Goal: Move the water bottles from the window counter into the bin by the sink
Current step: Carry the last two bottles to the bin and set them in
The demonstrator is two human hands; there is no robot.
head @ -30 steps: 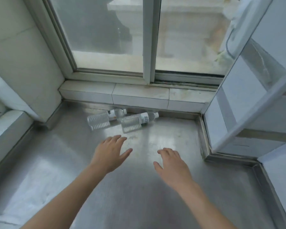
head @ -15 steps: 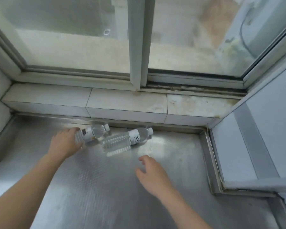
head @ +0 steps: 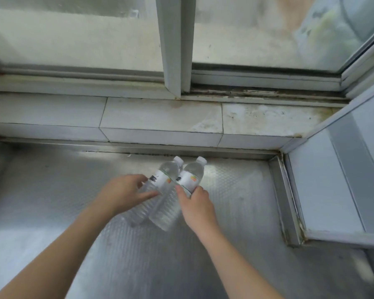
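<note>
Left hand [head: 125, 196] wrapped round left bottle [head: 158, 186], right hand [head: 195, 205] gripping right bottle [head: 181, 190] — one each, probably to clear both in single trip. Bottles touching side by side between hands, caps pointing away toward sill [head: 160, 117]. Bin not in view.

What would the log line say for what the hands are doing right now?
left hand: grips left water bottle | right hand: grips right water bottle | bottles: side by side, caps toward window | steel counter: beneath | bin: unseen
</note>
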